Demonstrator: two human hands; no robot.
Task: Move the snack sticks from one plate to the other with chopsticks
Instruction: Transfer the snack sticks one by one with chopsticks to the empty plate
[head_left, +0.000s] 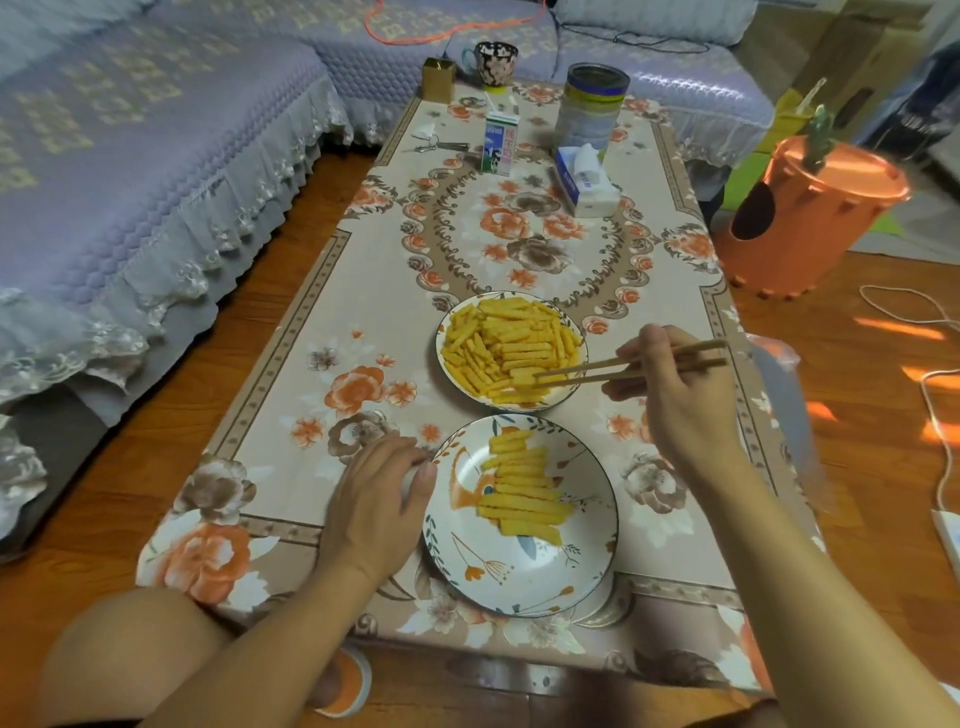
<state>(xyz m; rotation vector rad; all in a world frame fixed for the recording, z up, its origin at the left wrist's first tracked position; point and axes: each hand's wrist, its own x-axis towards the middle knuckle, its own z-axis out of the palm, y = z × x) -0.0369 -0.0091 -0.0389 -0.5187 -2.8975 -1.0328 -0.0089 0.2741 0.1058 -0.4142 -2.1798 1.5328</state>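
The far plate (581, 347) is heaped with yellow snack sticks (498, 338). The near plate (519, 582), white with a painted pattern, holds several snack sticks (524, 499) laid in a rough row. My right hand (680, 395) grips a pair of wooden chopsticks (623, 366), whose tips sit at a stick on the near right side of the far pile. My left hand (374, 504) holds the left rim of the near plate, thumb on the edge.
Both plates stand on a long low table with a floral cloth (363, 332). Farther back are a milk carton (501, 143), a tissue pack (587, 182), a tin (592, 106) and a mug (496, 62). A sofa runs along the left; an orange bin (805, 223) stands on the right.
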